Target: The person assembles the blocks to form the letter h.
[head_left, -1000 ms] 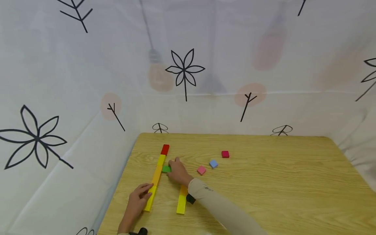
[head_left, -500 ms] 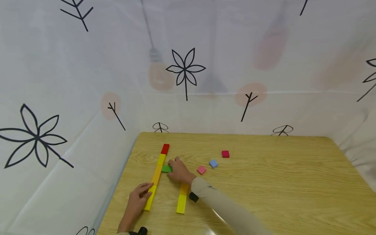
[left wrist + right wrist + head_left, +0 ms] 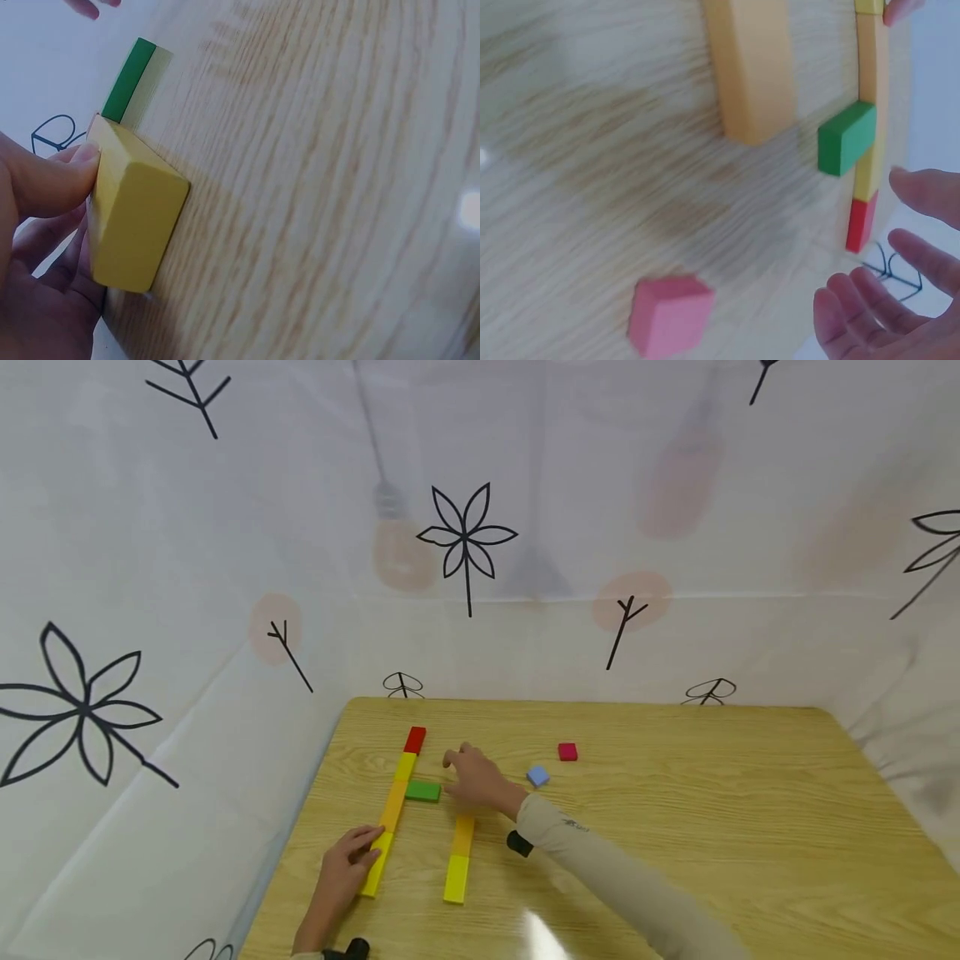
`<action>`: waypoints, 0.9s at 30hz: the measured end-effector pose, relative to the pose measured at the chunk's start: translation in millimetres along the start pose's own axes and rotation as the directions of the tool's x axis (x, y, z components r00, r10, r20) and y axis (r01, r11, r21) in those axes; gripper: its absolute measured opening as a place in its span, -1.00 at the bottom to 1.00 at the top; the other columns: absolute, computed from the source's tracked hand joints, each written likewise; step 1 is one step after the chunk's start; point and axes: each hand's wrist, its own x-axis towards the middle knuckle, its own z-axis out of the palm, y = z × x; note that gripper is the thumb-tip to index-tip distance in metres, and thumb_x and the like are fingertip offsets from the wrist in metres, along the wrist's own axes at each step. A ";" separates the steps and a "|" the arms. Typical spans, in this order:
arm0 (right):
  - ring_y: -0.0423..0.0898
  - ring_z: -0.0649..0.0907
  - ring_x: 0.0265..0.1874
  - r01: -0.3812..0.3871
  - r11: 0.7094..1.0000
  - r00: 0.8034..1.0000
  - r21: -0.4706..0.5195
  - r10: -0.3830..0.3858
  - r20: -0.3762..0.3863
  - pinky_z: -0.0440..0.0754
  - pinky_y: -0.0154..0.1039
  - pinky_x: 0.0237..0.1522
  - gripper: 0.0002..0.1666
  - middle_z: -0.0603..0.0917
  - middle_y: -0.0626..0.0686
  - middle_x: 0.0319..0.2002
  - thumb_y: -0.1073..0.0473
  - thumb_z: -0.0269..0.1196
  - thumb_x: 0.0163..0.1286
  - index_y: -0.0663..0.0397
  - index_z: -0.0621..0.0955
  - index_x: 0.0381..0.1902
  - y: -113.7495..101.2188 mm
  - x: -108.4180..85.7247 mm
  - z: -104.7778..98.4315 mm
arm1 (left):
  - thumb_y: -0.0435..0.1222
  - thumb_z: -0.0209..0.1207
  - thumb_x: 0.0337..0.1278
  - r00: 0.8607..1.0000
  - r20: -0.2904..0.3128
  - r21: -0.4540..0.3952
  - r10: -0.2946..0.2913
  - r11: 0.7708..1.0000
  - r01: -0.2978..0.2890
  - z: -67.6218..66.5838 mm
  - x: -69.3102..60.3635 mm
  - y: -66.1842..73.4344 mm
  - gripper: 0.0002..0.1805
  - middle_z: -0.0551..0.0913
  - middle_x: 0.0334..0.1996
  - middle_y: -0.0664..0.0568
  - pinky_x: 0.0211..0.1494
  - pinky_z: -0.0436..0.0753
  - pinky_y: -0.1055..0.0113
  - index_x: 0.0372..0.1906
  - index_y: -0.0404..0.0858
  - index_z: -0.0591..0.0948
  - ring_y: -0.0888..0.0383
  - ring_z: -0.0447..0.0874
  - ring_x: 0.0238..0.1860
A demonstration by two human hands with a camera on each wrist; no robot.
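A straight row of blocks runs along the table's left side: a red block point(image 3: 415, 740), a yellow block point(image 3: 405, 767), an orange block point(image 3: 392, 806) and a nearer yellow block point(image 3: 139, 217). My left hand point(image 3: 341, 877) pinches that nearer yellow block between thumb and fingers. From the row's right side a green block point(image 3: 423, 791) juts out, touching it. Just right of the green block, my right hand point(image 3: 483, 781) hovers with loosely spread fingers, holding nothing. Below it lie another orange block point(image 3: 463, 837) and a yellow block point(image 3: 456, 880), end to end.
A pink block point(image 3: 671, 315) shows in the right wrist view; the right hand and forearm hide it in the head view. Farther right lie a small blue block point(image 3: 537, 776) and a crimson block point(image 3: 567, 752). Patterned white cloth point(image 3: 337, 552) surrounds the wooden table point(image 3: 675, 827).
My right hand has let go of the green block and moved right, now covering the pink block in the head view. The green block stays against the row. My left hand keeps its place.
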 end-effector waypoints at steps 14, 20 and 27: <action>-0.06 0.37 -0.43 -0.056 0.998 0.998 -0.020 0.055 -0.034 0.38 -0.25 -0.56 -0.61 0.43 0.15 -0.22 0.24 0.34 0.18 0.25 0.54 -0.05 30.8 -34.6 -13.8 | -0.48 0.21 0.14 1.000 -0.018 0.039 -0.016 0.999 0.016 1.4 1.0 3.0 -0.62 0.58 0.04 0.01 0.00 0.60 0.24 0.07 -0.16 0.66 0.01 0.54 0.07; -0.12 0.33 -0.53 -0.092 0.996 0.993 -0.020 0.090 -0.073 0.31 -0.31 -0.59 -0.64 0.44 0.14 -0.24 0.26 0.34 0.17 0.25 0.54 -0.09 43.0 -45.9 -10.1 | -0.49 0.20 0.14 0.999 -0.009 0.034 -0.031 0.999 0.031 1.1 1.3 3.0 -0.61 0.56 0.06 0.00 0.04 0.57 0.23 0.08 -0.16 0.65 0.00 0.52 0.10; -0.13 0.40 -0.55 -0.086 0.996 0.984 0.029 0.090 -0.151 0.41 -0.32 -0.58 -0.69 0.45 0.14 -0.30 0.30 0.34 0.14 0.24 0.55 -0.16 55.9 -58.6 3.0 | -0.49 0.22 0.12 1.000 -0.022 0.024 -0.018 1.000 0.018 2.0 1.3 0.1 -0.60 0.58 0.04 -0.01 0.04 0.58 0.25 0.07 -0.16 0.65 0.00 0.53 0.09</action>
